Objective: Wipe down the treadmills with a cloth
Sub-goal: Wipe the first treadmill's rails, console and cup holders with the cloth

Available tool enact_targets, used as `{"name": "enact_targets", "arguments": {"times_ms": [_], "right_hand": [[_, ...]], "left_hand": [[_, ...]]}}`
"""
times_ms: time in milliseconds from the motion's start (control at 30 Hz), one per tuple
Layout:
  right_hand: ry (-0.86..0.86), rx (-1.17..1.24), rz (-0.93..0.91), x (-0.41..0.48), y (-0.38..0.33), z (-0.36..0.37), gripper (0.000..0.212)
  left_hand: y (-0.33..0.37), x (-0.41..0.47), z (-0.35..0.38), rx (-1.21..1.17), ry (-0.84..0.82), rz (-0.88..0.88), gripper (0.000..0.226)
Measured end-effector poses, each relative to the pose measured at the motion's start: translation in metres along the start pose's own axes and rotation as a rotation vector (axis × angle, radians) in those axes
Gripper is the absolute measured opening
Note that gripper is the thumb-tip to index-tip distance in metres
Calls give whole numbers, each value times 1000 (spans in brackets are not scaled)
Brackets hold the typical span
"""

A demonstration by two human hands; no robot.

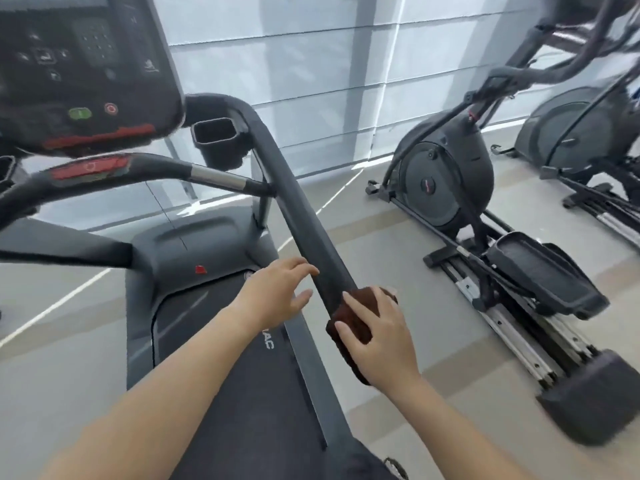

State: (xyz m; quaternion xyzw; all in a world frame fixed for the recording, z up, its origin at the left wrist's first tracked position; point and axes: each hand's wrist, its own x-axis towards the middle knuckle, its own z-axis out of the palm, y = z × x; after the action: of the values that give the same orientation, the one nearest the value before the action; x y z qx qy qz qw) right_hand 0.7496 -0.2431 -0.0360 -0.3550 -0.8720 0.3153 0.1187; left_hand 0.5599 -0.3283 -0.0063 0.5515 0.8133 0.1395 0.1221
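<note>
I stand on a dark grey treadmill (194,247), its belt running under my arms. Its black right handrail (298,216) slopes from the console down toward me. A dark brown cloth (353,320) is wrapped over the rail's near end, and my right hand (377,344) presses it there with fingers spread on top. My left hand (277,292) hovers just left of the rail, fingers apart, its fingertips touching or almost touching the rail's side; it holds nothing.
The console (79,71) with green and red buttons looms at the upper left, a cup holder (218,140) beside it. A front grip bar (138,171) crosses below the console. Two elliptical trainers (446,181) (581,133) stand on the pale floor to the right, before a window wall.
</note>
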Motion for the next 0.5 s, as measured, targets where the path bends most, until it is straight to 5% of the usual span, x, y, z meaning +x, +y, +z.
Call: {"name": "enact_targets", "arguments": {"times_ms": [267, 500], "right_hand": [[57, -86, 262, 31, -18, 12, 107], [134, -105, 310, 24, -13, 22, 108]], "left_hand": [[-24, 46, -8, 66, -110, 204, 46], [-35, 93, 0, 153, -176, 430, 56]]}}
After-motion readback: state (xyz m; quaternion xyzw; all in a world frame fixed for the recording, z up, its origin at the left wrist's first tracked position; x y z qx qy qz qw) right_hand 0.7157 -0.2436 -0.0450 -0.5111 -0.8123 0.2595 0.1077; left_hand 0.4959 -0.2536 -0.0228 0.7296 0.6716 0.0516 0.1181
